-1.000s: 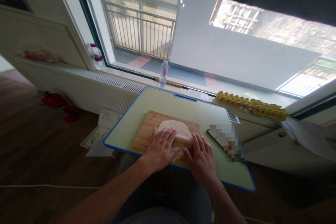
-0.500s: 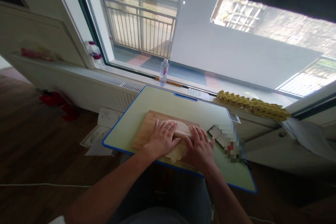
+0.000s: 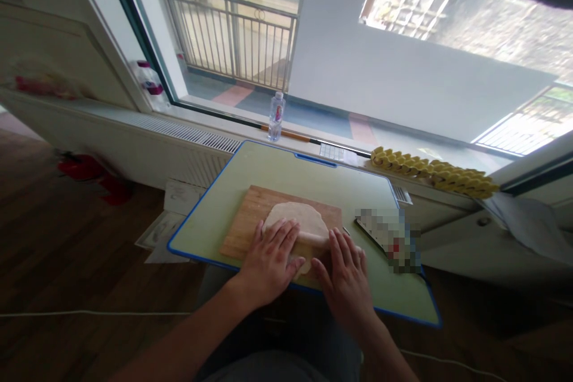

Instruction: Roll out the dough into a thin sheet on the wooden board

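Where the rolling pin (image 3: 312, 240) crosses the dough (image 3: 298, 215), the left hand (image 3: 270, 258) and right hand (image 3: 347, 265) lie on it, backs upward, one toward each end. Both have fingers extended and thumb spread apart, laid over the pin rather than wrapped around it. The dough, flattened into a sheet, rests on a wooden board (image 3: 242, 218) upon the blue-rimmed tabletop (image 3: 277, 162). Beyond, a clear bottle (image 3: 274, 118) stands upright on the windowsill (image 3: 206, 123).
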Demonstrator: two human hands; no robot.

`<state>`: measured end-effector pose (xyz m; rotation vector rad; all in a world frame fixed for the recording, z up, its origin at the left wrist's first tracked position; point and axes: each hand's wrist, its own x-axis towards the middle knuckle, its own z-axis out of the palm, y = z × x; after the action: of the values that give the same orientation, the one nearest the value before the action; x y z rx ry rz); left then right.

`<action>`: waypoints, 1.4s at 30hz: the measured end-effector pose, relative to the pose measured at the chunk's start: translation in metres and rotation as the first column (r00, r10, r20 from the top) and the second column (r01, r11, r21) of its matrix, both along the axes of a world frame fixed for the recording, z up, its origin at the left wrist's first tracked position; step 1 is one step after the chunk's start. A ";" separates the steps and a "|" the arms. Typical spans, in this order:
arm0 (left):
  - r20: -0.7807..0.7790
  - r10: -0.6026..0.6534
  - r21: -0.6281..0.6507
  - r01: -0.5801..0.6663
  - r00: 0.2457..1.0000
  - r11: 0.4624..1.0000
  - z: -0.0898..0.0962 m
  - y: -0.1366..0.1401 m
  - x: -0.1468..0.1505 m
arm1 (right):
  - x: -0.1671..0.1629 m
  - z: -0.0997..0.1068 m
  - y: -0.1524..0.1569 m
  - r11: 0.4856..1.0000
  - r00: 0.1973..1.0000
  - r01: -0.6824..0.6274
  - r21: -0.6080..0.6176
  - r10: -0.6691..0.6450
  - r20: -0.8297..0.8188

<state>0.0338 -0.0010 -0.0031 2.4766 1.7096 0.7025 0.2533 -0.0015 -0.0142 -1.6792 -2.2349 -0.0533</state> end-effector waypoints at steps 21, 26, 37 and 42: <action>-0.032 -0.035 -0.036 0.033 0.999 0.999 0.008 -0.024 0.000 | 0.006 -0.001 0.005 0.999 0.999 -0.046 0.013 0.047 -0.024; 0.006 0.037 -0.095 -0.037 0.999 0.995 0.009 0.027 0.001 | -0.014 0.011 0.055 0.994 0.996 0.077 -0.083 -0.072 0.059; -0.010 -0.036 -0.062 0.036 0.999 0.997 0.012 -0.019 0.004 | -0.003 0.006 0.026 0.999 0.999 0.031 -0.045 -0.030 0.013; 0.026 -0.084 -0.129 0.087 0.996 0.988 0.023 -0.040 0.002 | 0.007 0.000 0.007 0.999 1.000 0.008 -0.037 -0.008 -0.001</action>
<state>0.0361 -0.0410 0.0199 2.4290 1.5774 0.5863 0.2603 0.0059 -0.0141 -1.7064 -2.2415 -0.0125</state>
